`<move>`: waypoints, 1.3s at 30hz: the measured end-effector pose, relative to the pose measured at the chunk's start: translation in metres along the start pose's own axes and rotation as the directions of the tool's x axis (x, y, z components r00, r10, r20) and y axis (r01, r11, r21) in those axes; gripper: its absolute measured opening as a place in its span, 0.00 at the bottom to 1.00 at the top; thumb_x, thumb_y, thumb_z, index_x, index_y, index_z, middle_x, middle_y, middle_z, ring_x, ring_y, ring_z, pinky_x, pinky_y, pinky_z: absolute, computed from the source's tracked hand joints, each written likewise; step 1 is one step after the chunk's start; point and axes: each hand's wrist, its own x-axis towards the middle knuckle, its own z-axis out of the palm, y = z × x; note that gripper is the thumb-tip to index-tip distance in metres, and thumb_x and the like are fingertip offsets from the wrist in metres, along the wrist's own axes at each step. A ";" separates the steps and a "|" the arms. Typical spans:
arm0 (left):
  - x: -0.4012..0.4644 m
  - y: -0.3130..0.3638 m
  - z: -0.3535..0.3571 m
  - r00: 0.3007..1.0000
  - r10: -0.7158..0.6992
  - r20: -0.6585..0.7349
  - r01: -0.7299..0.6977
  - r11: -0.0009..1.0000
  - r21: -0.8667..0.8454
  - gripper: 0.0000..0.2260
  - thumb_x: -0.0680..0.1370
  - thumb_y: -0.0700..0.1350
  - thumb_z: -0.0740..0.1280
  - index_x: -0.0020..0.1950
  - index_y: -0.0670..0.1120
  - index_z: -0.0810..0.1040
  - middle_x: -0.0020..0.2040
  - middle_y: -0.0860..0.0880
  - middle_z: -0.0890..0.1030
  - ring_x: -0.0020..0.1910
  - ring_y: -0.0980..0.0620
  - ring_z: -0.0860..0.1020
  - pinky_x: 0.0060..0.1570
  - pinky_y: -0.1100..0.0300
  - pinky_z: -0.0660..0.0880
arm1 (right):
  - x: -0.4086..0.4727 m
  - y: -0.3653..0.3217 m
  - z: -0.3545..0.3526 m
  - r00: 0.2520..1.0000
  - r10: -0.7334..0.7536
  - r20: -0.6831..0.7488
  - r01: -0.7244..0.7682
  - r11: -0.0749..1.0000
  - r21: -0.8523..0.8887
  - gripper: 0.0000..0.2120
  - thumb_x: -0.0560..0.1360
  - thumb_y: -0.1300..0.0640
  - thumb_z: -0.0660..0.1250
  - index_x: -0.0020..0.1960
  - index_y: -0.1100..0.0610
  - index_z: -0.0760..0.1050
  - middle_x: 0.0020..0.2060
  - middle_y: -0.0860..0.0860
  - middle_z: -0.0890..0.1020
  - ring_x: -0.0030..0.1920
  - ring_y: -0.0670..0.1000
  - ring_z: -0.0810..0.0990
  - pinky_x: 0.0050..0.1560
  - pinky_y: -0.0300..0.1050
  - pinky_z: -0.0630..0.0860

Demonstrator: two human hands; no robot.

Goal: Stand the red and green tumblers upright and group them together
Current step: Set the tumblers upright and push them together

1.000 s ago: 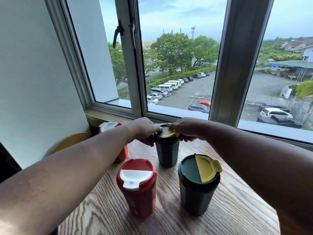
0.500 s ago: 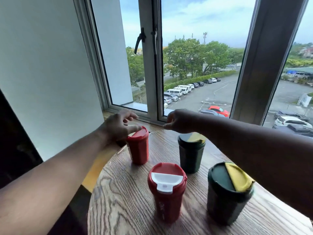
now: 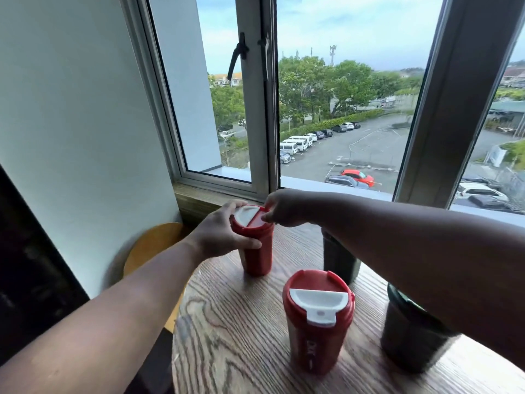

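Two red tumblers and two dark green ones stand upright on the round wooden table point(image 3: 227, 322). My left hand point(image 3: 218, 234) grips the far red tumbler point(image 3: 257, 251) just under its lid. My right hand point(image 3: 281, 207) pinches the rim of that tumbler's red lid beside its white flap. The near red tumbler point(image 3: 318, 331) stands free in front, white flap shut. My right forearm hides the tops of the far green tumbler point(image 3: 339, 260) and the near green tumbler point(image 3: 412, 339).
A wooden window sill point(image 3: 196, 200) and the window frame point(image 3: 261, 109) run right behind the table. A white wall point(image 3: 71, 123) stands to the left. A round yellow stool seat point(image 3: 153, 245) sits below the table's left edge.
Both hands left the far green tumbler and went left to the far red one. The left hand closed round its body and the right hand came onto its lid. The view swung left.
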 end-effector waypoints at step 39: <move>-0.007 0.065 0.032 0.948 0.214 0.237 -0.287 0.897 0.337 0.46 0.63 0.57 0.82 0.77 0.55 0.65 0.75 0.54 0.68 0.67 0.59 0.66 0.67 0.61 0.66 | -0.100 0.090 -0.020 0.955 0.294 0.045 -0.295 0.955 0.030 0.43 0.61 0.35 0.77 0.67 0.57 0.69 0.60 0.55 0.78 0.54 0.55 0.76 0.52 0.46 0.74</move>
